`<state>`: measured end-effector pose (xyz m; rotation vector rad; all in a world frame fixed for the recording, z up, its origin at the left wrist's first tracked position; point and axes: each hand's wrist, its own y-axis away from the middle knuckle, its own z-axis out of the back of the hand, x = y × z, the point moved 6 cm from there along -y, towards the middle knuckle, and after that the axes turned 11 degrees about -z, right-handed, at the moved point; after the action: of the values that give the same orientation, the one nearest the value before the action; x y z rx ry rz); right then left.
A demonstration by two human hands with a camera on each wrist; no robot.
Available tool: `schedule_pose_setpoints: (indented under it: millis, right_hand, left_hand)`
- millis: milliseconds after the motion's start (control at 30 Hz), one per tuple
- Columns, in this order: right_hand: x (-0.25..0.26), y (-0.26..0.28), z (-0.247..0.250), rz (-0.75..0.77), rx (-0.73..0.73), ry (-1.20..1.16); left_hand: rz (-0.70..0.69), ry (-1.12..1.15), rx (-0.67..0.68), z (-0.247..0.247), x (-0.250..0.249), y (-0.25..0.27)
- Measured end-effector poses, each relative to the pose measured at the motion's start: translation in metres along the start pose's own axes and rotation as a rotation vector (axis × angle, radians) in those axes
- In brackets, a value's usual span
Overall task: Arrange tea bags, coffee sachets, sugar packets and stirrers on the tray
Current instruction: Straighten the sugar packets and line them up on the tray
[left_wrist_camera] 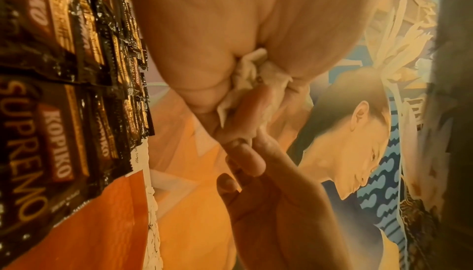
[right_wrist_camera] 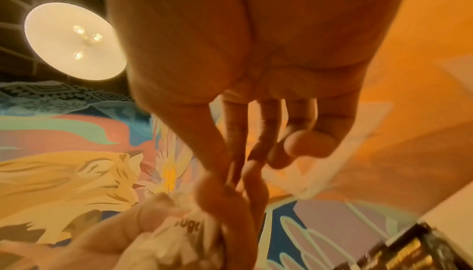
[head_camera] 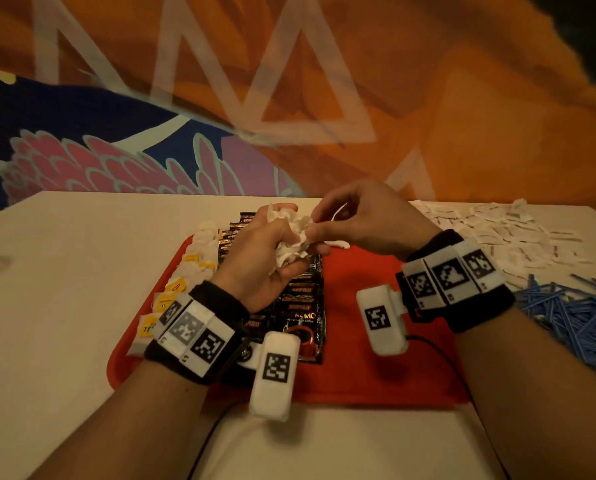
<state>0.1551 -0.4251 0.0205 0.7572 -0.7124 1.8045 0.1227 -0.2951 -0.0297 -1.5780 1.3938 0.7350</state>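
Though both hands (head_camera: 310, 237) clutching sugar packets (head_camera: 291, 237): pale table (head_camera: 64, 271), red tray (head_camera: 376, 375), muralled orange wall (head_camera: 462, 116).

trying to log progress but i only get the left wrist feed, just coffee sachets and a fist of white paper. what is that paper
Observer: Sugar packets; the right wrist view shows part of the word sugar printed on one.
Operator: is the other hand doing anything
Observer: The right hand pinches one packet out of the bunch held by the left hand.
Operator: stirrers on the tray yet
Observer: No, the blue stirrers lie heaped on the table right of the red tray.
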Motion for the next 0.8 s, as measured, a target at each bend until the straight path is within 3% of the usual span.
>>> schedule_pose_setpoints:
  millis: [167,333,500,600,800]
  right_hand:
    - [-0.012,-0.007,0.001,-0.081,-0.067,-0.238]
    - [-0.01,-0.004,0.005,-0.118,-0.07,-0.533]
    - [-0.007,-0.004,0.001,-0.053,-0.142,-0.604]
    - [-0.005,-0.005,-0.007,-0.014,-0.095,-0.61]
    - [-0.008,-0.004,-0.011,-0.09,-0.063,-0.533]
  left_hand:
    - [-0.026,0.021,-0.018,0.004,-0.004,-0.003]
    - [-0.082,-0.081,-0.244,0.028,-0.007,-0.009]
    - [-0.075,-0.188,-0.167,0.021,-0.003,-0.004]
    - [-0.176,-0.21,-0.185,0.014,-0.009,0.0]
    - [-0.258,-0.361,-0.195,0.018,-0.01,-0.003]
